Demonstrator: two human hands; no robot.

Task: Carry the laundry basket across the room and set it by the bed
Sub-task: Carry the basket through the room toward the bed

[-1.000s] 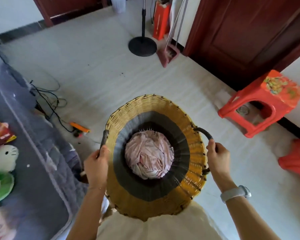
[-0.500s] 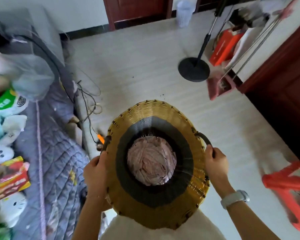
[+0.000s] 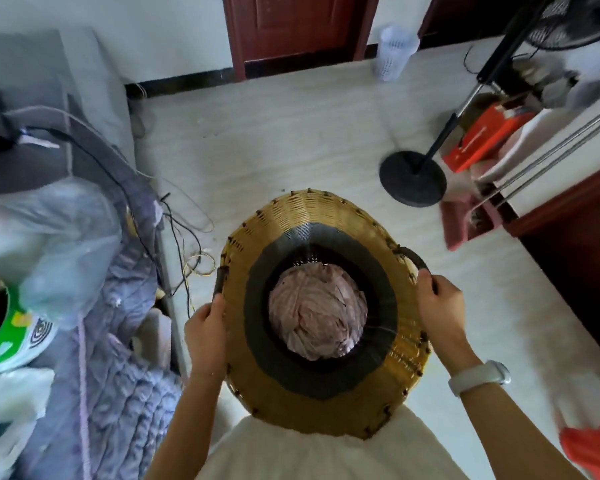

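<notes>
A round woven laundry basket (image 3: 312,220), yellow with a dark band inside, hangs in front of me above the floor. Pink crumpled laundry (image 3: 317,315) lies at its bottom. My left hand (image 3: 205,332) grips the dark handle on the basket's left side. My right hand (image 3: 439,306), with a white watch on the wrist, grips the dark handle on the right side. The bed (image 3: 118,358), covered by a purple-grey quilt, runs along the left, close beside the basket.
Cables (image 3: 184,244) trail on the floor by the bed's edge. A fan stand with a black round base (image 3: 413,183) stands at the right, near an orange box (image 3: 482,140) and a pink dustpan (image 3: 465,220). A white bin (image 3: 394,53) stands by the far door. A red stool (image 3: 593,448) is at lower right.
The view has swung left and forward: the bed now fills more of the left side, the red stools have slid out to the lower right. Both hands keep their grip on the handles.
</notes>
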